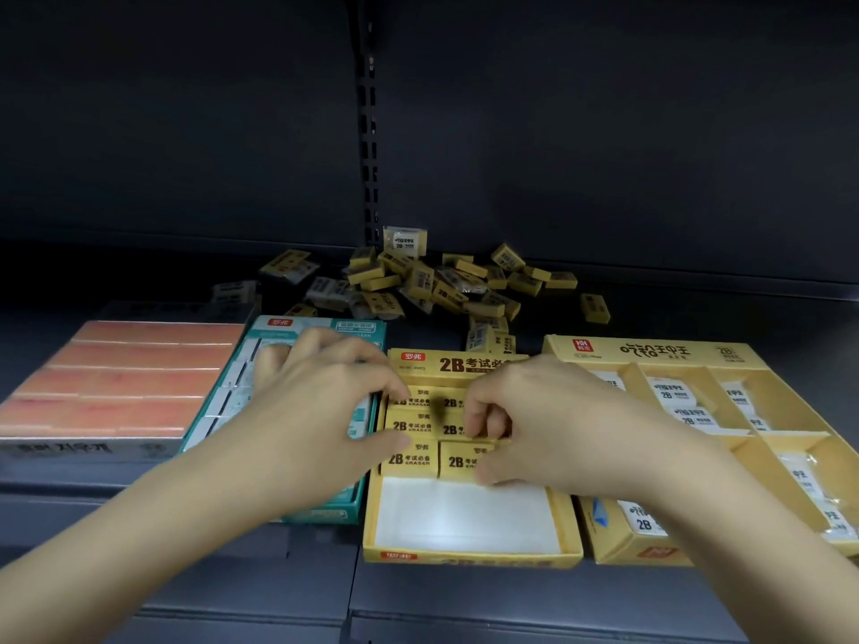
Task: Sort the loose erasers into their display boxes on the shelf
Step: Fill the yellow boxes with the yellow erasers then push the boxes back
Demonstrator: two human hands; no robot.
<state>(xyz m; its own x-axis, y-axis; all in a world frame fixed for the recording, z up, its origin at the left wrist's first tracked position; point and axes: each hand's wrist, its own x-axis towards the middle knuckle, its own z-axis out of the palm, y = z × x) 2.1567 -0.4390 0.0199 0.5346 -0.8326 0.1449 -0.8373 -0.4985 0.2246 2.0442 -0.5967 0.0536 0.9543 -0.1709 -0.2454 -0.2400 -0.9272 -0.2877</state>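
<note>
Nearest, at the shelf's front edge, a yellow display box (469, 557), front half bare. Farther in, left hand (320, 402) with curled fingers pinching a yellow eraser (409, 460); right hand (534, 420) gripping its neighbour (458, 461). Heaped toward the shelf's back edge, loose erasers (418, 281).

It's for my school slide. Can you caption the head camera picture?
Two hands, left hand and right hand, line up yellow 2B erasers in their yellow box.
</note>
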